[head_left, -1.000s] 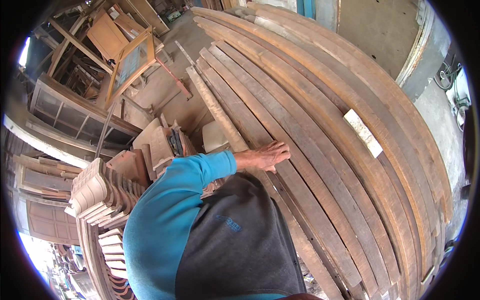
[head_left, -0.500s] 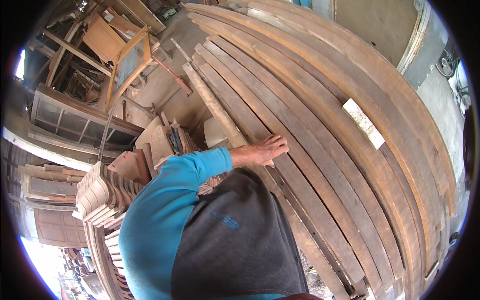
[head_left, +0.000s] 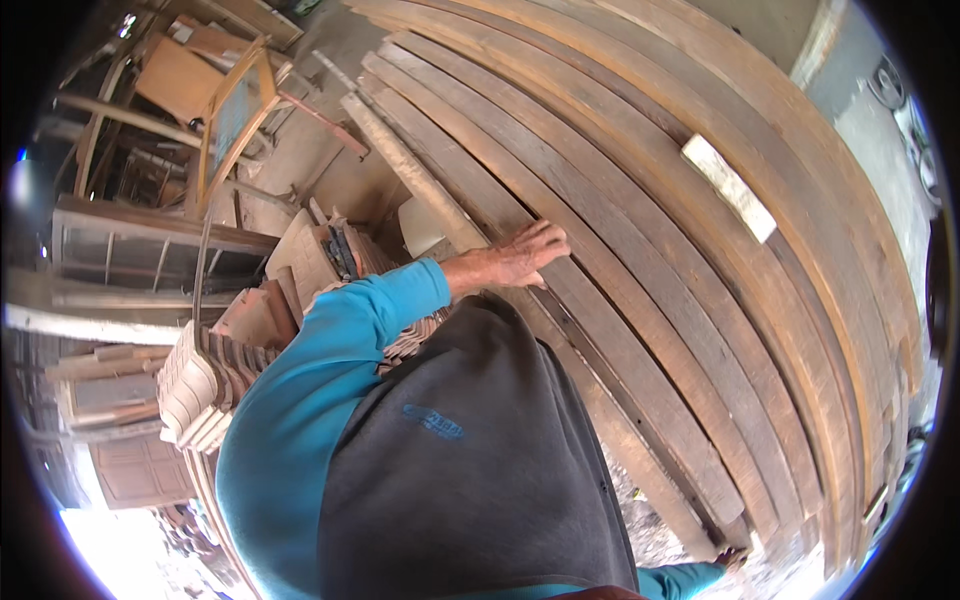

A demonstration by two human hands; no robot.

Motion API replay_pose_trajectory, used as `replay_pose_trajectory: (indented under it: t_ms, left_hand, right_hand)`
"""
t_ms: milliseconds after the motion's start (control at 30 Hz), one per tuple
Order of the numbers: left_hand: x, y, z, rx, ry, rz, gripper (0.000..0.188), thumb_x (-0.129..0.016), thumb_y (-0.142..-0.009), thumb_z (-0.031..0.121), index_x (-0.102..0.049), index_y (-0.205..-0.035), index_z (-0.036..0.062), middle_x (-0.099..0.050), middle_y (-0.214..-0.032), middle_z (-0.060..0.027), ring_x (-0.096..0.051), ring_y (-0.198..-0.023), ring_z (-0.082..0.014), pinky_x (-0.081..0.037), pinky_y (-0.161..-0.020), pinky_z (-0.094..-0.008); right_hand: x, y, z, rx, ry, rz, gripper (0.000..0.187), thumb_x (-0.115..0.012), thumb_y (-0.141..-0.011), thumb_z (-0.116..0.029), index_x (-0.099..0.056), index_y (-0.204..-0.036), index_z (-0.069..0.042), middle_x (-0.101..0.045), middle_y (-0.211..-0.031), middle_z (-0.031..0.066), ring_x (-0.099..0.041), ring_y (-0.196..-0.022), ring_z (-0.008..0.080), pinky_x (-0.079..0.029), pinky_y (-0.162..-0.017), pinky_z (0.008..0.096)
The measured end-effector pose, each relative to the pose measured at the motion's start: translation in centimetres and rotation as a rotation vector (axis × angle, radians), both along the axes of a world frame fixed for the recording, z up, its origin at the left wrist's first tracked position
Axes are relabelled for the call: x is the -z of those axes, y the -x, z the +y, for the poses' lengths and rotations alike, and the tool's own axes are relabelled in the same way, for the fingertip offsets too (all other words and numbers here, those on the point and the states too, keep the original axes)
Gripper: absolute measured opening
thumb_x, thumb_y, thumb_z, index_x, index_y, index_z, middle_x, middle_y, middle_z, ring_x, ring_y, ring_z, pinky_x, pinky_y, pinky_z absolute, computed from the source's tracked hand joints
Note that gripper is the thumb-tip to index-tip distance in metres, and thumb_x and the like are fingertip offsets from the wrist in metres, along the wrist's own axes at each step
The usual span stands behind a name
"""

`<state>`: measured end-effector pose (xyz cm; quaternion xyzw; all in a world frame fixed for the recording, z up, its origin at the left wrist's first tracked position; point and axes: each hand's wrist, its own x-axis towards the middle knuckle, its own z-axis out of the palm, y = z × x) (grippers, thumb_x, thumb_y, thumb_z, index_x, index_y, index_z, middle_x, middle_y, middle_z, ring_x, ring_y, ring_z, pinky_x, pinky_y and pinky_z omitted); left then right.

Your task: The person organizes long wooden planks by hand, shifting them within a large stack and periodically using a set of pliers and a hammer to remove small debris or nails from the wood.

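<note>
My left hand (head_left: 515, 256) lies across a long brown wooden plank (head_left: 640, 385) at the near side of the stack. Its fingers are stretched out and a little apart, reaching to the plank's far edge, with the thumb by the near edge. At the lower right, my right hand (head_left: 733, 558) is beside the near end of the planks. It looks small and dark there, and its fingers are too indistinct to read. A narrow, rough pale beam (head_left: 415, 180) runs along the near side of the stack.
A whitish block (head_left: 728, 188) rests on the planks further right. Stacked curved tiles (head_left: 195, 385) stand at my left, with framed glass panels (head_left: 160, 255) beyond. A red bar (head_left: 325, 122) is near the stack's far end. A grey wall (head_left: 870, 140) borders the right.
My right hand and sleeve have come into view at the lower right. The left hand stays on the same plank, its fingers now more spread. The view has shifted slightly.
</note>
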<state>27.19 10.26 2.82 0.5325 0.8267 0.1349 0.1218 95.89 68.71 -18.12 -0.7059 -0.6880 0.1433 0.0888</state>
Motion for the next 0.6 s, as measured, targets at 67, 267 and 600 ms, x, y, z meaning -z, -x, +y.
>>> replay_pose_trajectory:
  t_ms: [67, 267, 600]
  left_hand:
    - [-0.3, 0.4, 0.8, 0.018, -0.040, -0.013, 0.074, -0.095, -0.062, 0.018, -0.059, -0.126, 0.0068, -0.054, -0.129, -0.0166, -0.049, -0.126, -0.0406, -0.043, -0.106, -0.0495]
    - [0.0, -1.5, 0.3, -0.054, -0.026, 0.025, 0.078, -0.095, -0.058, 0.007, -0.057, -0.127, 0.0055, -0.054, -0.130, -0.0183, -0.051, -0.123, -0.0407, -0.045, -0.105, -0.0510]
    - [-0.6, -2.1, 0.0, -0.058, 0.098, 0.059, 0.078, -0.094, -0.060, 0.010, -0.056, -0.128, 0.0058, -0.053, -0.132, -0.0182, -0.050, -0.124, -0.0411, -0.042, -0.106, -0.0505]
  right_hand:
    - [0.5, -6.7, 1.2, -0.041, 0.008, -0.109, 0.085, -0.079, -0.091, -0.037, -0.033, -0.162, -0.021, -0.040, -0.162, 0.0182, -0.051, -0.140, 0.0382, -0.045, -0.114, 0.0474]
    - [0.6, -12.4, 3.9, -0.045, 0.175, -0.501, 0.079, -0.075, -0.093, -0.038, -0.037, -0.161, -0.022, -0.044, -0.160, 0.0196, -0.054, -0.137, 0.0408, -0.047, -0.113, 0.0466]
    - [-4.8, -2.1, -2.4, 0.435, 0.055, 0.442, 0.070, -0.054, -0.104, -0.051, -0.046, -0.155, -0.004, -0.058, -0.145, 0.0265, -0.063, -0.127, 0.0345, -0.055, -0.098, 0.0377]
